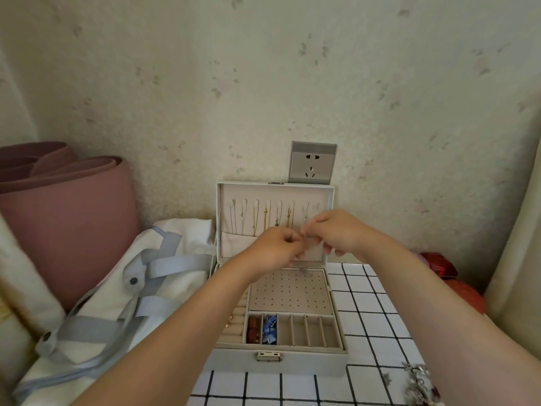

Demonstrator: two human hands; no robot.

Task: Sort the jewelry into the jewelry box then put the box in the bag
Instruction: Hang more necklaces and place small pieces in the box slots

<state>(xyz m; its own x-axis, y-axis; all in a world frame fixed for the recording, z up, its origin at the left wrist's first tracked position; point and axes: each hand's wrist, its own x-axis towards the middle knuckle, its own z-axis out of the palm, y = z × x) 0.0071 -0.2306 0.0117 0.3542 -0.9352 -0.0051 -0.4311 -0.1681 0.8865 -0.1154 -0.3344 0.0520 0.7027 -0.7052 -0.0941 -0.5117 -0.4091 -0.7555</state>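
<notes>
The pale grey jewelry box (278,361) stands open on the checked table, its lid (225,200) upright against the wall with several chains hanging in it. My left hand (275,247) and my right hand (336,230) meet in front of the lid's lower pocket, fingertips pinched together on something very small; I cannot make out the item. In the tray, a red piece (253,329) and a blue piece (270,329) fill two slots. A small earring (303,270) sits on the perforated panel. The white bag (117,294) with grey-blue straps lies left of the box.
Loose silver jewelry (418,382) lies on the white checked table (369,306) at the lower right. A rolled pink mat (67,218) stands behind the bag. A wall socket (312,163) is above the lid. Red cloth (450,276) sits at the right edge.
</notes>
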